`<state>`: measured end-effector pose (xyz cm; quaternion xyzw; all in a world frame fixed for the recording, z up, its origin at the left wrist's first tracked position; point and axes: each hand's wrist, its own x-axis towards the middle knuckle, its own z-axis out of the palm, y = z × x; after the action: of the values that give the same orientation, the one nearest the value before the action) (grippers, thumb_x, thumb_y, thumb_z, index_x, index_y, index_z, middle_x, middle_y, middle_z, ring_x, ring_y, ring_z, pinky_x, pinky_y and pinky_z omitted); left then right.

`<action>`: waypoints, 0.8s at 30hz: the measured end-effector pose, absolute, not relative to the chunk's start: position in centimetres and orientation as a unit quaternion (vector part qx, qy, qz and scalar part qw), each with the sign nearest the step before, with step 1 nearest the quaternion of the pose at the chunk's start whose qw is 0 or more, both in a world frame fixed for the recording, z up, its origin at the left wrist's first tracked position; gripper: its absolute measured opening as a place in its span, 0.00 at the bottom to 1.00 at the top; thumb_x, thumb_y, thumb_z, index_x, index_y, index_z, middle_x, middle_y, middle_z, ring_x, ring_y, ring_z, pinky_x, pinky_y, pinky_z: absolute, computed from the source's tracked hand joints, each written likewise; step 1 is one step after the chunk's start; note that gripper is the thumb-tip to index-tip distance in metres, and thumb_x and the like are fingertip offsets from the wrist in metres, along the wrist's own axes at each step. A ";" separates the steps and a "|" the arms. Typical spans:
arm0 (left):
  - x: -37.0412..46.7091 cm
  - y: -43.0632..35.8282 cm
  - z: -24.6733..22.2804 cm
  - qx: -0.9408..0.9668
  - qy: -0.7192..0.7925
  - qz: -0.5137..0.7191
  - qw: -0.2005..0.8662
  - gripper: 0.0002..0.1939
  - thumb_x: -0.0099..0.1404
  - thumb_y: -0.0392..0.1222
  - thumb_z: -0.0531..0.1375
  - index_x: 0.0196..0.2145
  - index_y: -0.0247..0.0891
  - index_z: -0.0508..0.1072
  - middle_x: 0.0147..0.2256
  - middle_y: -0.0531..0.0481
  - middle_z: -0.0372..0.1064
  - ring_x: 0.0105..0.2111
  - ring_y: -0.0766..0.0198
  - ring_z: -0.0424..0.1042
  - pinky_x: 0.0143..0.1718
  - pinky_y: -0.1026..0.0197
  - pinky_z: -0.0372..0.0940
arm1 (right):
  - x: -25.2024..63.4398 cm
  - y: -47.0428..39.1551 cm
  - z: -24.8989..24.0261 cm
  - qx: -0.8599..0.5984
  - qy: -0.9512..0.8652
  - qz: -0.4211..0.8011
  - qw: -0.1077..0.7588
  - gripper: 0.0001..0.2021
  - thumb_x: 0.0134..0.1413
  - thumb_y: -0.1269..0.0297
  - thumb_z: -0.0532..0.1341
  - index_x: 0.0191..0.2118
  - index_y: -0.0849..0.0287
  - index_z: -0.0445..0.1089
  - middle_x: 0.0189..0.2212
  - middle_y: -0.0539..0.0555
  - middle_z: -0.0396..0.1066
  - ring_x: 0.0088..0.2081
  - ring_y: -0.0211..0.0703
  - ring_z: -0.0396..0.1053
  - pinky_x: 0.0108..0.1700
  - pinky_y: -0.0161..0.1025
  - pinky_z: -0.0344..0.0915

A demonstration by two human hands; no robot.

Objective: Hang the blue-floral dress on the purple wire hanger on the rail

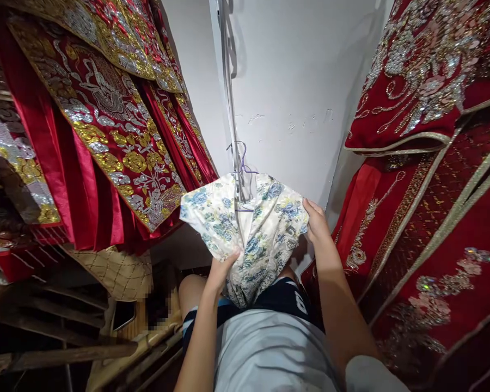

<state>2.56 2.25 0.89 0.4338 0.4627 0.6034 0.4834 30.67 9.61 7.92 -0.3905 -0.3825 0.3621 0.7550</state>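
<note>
A white blouse with blue and yellow flowers (265, 228) hangs in front of me on a purple hanger (243, 159), whose hook is up by a metal rail. My left hand (224, 268) grips the blouse at its lower left front, thumb on top and fingers hidden beneath the cloth. At the right sleeve's edge, my right hand (316, 219) pinches the fabric, with the thumb uppermost. Between the two hands the blouse is spread out, its neckline open and its lower part gathered near my lap.
Embroidered red garments (118, 125) hang on the left, and beaded red garments (424, 163) on the right. The upright metal rail (226, 81) runs along a white wall (294, 71). At lower left stands a wooden chair (147, 348) with a dark phone-like object (123, 314) on it.
</note>
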 end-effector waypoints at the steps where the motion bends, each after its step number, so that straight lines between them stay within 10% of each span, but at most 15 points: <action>1: 3.1 2.0 0.9 0.439 0.465 0.596 0.487 0.40 0.50 0.47 0.75 0.59 0.44 0.68 0.62 0.38 0.65 0.65 0.44 0.61 0.64 0.48 0.61 | 30.7 9.3 6.8 -0.409 -0.351 0.314 0.782 0.16 0.45 0.48 0.67 0.35 0.54 0.71 0.33 0.53 0.76 0.40 0.49 0.75 0.39 0.42 0.71; 6: 4.9 1.7 0.4 0.442 0.458 0.613 0.469 0.39 0.49 0.46 0.75 0.57 0.42 0.70 0.57 0.37 0.70 0.63 0.46 0.63 0.65 0.49 0.58 | 28.4 6.4 3.8 -0.452 -0.408 0.220 0.762 0.14 0.56 0.48 0.60 0.34 0.54 0.69 0.32 0.53 0.72 0.35 0.44 0.70 0.38 0.39 0.67; 12: 6.4 1.9 -0.7 0.464 0.431 0.643 0.431 0.38 0.48 0.47 0.74 0.57 0.39 0.70 0.55 0.39 0.72 0.61 0.48 0.66 0.66 0.48 0.56 | 23.7 5.4 4.1 -0.418 -0.698 0.459 0.356 0.21 0.54 0.44 0.65 0.26 0.58 0.65 0.22 0.51 0.71 0.23 0.38 0.64 0.26 0.34 0.58; 24: 4.2 1.9 -1.2 0.445 0.523 0.646 0.335 0.33 0.52 0.51 0.72 0.53 0.38 0.69 0.51 0.37 0.71 0.57 0.44 0.69 0.61 0.46 0.62 | 22.7 5.4 3.2 -0.419 -0.710 0.471 0.314 0.13 0.57 0.64 0.60 0.22 0.59 0.66 0.18 0.52 0.73 0.18 0.35 0.60 0.22 0.33 0.54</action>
<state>4.23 1.88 -1.19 0.4447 0.5225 0.6457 0.3351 22.71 5.40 3.19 -0.4191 -0.7098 0.4709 0.3143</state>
